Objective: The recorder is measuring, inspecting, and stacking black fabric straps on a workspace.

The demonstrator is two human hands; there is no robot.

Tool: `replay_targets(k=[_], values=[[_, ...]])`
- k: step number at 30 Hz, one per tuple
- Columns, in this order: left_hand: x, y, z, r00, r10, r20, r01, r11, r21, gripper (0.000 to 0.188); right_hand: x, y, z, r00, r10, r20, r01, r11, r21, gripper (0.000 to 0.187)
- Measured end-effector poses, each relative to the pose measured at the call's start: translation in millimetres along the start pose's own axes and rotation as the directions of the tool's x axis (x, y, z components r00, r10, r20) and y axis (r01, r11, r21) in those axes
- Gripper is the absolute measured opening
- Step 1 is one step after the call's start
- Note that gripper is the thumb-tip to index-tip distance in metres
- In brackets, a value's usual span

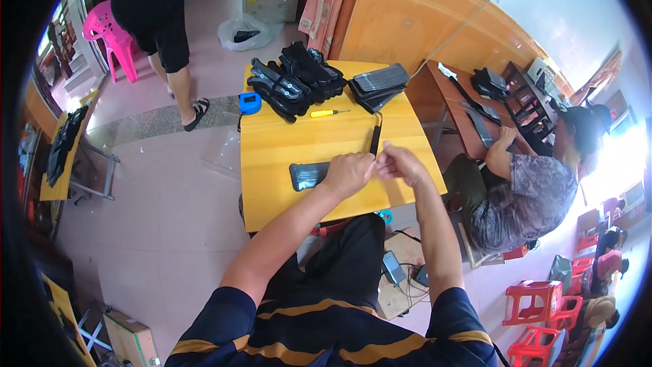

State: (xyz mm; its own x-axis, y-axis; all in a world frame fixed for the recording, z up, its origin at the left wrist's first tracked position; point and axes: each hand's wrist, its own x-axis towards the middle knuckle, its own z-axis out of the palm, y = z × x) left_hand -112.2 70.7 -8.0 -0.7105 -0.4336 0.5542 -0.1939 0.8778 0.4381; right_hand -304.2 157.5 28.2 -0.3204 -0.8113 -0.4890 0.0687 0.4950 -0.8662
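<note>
On the yellow table [272,143], my left hand [348,175] is closed over the right end of a flat, dark, glossy padded piece [308,177]. A narrow black strip [375,139] with a curved far end sticks up beyond my fingers. My right hand [401,164] meets the left one at the strip's near end, its fingers pinched together. What lies between the fingertips is too small to make out. Farther off is a yellow-handled screwdriver [326,113].
Black padded straps [292,81] heap at the table's far side, beside stacked dark flat pieces [379,81]. A blue tape measure [250,103] sits at the left edge. A seated person [523,183] works at the brown table [468,119] on the right; another person [153,20] stands far left.
</note>
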Motion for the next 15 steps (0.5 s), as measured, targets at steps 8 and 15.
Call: replay_targets(k=[8, 15], values=[[1, 0, 8, 0.994, 0.106, -0.001, -0.106, 0.994, -0.017, 0.011, 137, -29, -63, 0.739, -0.468, -0.484, 0.196, 0.838, -0.510, 0.032], [-4, 8, 2, 0.995, 0.048, -0.085, -0.059, 0.989, -0.132, 0.008, 183, -60, -45, 0.883, -0.215, -0.417, -0.203, 0.626, -0.753, 0.037]])
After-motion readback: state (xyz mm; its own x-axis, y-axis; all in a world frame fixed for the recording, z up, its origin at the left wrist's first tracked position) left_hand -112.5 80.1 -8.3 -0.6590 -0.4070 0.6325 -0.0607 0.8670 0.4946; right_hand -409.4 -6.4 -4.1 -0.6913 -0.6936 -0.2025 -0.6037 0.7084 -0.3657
